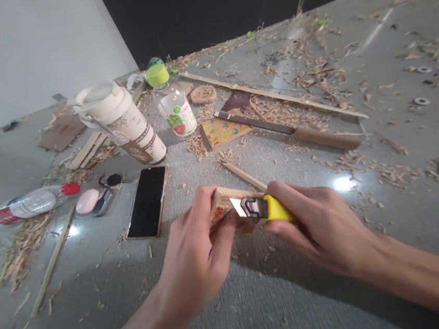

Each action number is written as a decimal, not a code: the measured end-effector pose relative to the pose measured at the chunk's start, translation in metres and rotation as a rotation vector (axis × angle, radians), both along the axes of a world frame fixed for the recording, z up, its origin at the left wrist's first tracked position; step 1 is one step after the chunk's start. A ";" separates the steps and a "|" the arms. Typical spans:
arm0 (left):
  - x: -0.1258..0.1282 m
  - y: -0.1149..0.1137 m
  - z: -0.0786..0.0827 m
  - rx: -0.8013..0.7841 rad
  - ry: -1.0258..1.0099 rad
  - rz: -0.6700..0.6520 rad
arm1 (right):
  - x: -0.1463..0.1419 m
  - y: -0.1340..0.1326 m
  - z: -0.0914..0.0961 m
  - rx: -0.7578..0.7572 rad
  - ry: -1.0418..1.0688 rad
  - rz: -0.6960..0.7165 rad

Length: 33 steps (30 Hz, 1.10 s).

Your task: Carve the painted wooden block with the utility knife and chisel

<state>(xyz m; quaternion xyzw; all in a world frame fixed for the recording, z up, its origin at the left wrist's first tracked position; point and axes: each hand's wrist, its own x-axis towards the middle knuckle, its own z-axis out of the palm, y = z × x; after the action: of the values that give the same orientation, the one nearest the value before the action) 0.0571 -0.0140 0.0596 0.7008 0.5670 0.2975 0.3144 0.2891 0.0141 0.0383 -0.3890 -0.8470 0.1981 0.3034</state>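
Observation:
My left hand [196, 243] is closed around a small wooden block [226, 194] with a reddish printed or painted patch on its side. In my right hand [314, 220] is a yellow utility knife [279, 209], its blade pointing left across the block's near face. Whether the edge touches the wood I cannot tell. A thin pointed stick [242, 175], perhaps a pencil, lies just beyond the block. Left of my left hand rests a black-screened phone [147, 202].
Behind lie a long blade with a brown handle [326, 137], a patterned yellow board [226, 131] and a carved wooden piece [203, 94]. A green-capped bottle [176, 106] and a white lidded cup [121, 122] stand at back left. A red-capped bottle [31, 204] lies far left. Wood shavings are scattered about.

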 end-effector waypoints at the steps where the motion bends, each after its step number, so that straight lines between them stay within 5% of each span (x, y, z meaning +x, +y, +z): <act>1: 0.000 0.000 -0.002 -0.076 -0.055 -0.016 | -0.001 0.000 -0.002 -0.030 0.016 -0.003; 6: 0.001 0.002 -0.006 -0.452 -0.537 -0.088 | 0.000 0.003 -0.009 -0.067 0.073 -0.024; 10: 0.004 0.004 -0.010 -0.502 -0.739 -0.086 | 0.002 0.008 -0.006 -0.076 0.077 -0.007; 26: 0.017 0.004 -0.024 -0.541 -0.845 -0.018 | 0.006 0.015 -0.006 -0.060 0.067 0.027; 33: 0.021 0.002 -0.020 -0.430 -0.752 0.028 | 0.010 0.011 -0.004 0.169 -0.134 0.017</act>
<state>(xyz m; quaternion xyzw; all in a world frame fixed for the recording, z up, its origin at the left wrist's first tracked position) 0.0779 -0.0121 0.0400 0.4545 0.4715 0.4116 0.6338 0.2992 0.0253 0.0338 -0.3671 -0.8824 0.1021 0.2760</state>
